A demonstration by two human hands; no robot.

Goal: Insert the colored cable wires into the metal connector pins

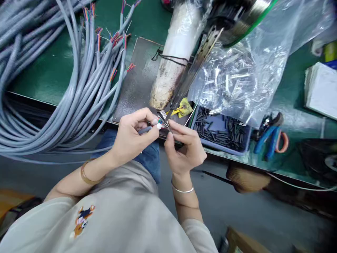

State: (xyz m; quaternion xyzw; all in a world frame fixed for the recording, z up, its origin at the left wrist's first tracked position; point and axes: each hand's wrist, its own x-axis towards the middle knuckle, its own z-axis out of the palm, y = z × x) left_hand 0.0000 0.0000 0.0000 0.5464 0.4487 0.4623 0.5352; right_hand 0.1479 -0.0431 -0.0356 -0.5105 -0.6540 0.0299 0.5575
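Observation:
My left hand (137, 130) is closed on a grey cable (144, 130), with its fingertips at the stripped end. Coloured wires (159, 121) fan out there toward a small multi-pin connector (162, 117) with a metal shell. White covers wrap some of the left fingertips. My right hand (185, 146) is pinched at the connector's near side, thumb and forefinger together around something thin and dark that I cannot make out. Just beyond both hands are the tip of a white wrapped cylinder (172, 63) and a dark metal bar (193, 70).
A bundle of grey cables (76, 95) with bared ends lies left. Right of the hands sit a blue tray (223, 147) of short black tubes, a plastic bag (237, 73) of metal parts, blue-handled pliers (270, 138) and a white pad (322, 89). A yellow scrap (185, 107) lies near the connector.

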